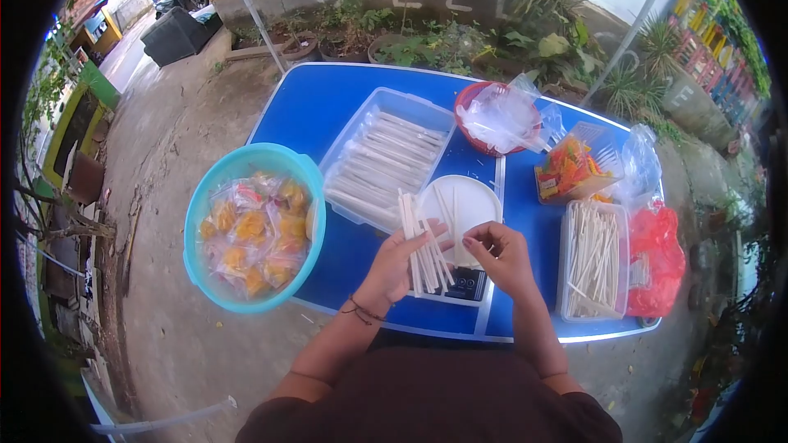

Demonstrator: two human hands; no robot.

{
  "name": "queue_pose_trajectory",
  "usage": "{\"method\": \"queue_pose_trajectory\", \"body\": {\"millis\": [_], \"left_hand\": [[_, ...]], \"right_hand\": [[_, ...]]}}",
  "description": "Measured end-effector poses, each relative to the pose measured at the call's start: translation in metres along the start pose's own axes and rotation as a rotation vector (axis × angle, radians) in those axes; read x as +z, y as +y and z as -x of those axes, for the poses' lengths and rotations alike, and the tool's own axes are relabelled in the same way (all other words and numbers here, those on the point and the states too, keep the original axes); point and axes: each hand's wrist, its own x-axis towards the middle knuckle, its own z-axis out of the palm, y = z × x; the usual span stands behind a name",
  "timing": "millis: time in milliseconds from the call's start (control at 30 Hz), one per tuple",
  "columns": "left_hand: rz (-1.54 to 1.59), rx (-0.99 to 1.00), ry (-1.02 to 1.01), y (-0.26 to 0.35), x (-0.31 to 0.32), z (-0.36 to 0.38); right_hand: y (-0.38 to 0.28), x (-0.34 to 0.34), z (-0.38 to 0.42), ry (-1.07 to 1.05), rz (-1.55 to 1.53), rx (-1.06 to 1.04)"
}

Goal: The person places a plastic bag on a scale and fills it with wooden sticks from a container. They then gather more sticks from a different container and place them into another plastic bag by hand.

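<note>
A bundle of thin off-white sticks is held upright in my left hand, thumb across the front and fingertips reaching out behind. My right hand is beside it with thumb and fingers drawn together; whatever they pinch, if anything, is too small to make out. Behind both hands is a kitchen scale with a round white plate and a dark front panel. A couple of loose sticks lie over the plate, close to my right fingertips.
A clear tub holds rows of plastic-wrapped sticks. Loose sticks fill another tub at right, beside a red plastic bag. A turquoise basin of bagged yellow food is at left. A red bowl and an orange-filled container stand behind.
</note>
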Motion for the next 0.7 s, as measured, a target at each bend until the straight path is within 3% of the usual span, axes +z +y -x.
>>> {"method": "queue_pose_trajectory", "body": {"millis": [167, 267, 667, 700], "left_hand": [[-0.052, -0.037, -0.055, -0.007, 0.008, -0.004], [-0.108, -0.035, -0.070, -0.011, 0.015, -0.005], [-0.113, 0.001, -0.038, -0.015, 0.016, -0.007], [-0.088, 0.010, -0.020, -0.016, 0.014, -0.007]], "right_hand": [[-0.014, 0.006, 0.009, -0.055, 0.088, -0.112], [-0.014, 0.008, 0.010, -0.057, 0.203, -0.074], [0.006, 0.006, 0.004, -0.026, -0.273, 0.061], [0.005, 0.004, 0.002, 0.000, -0.192, 0.045]]}}
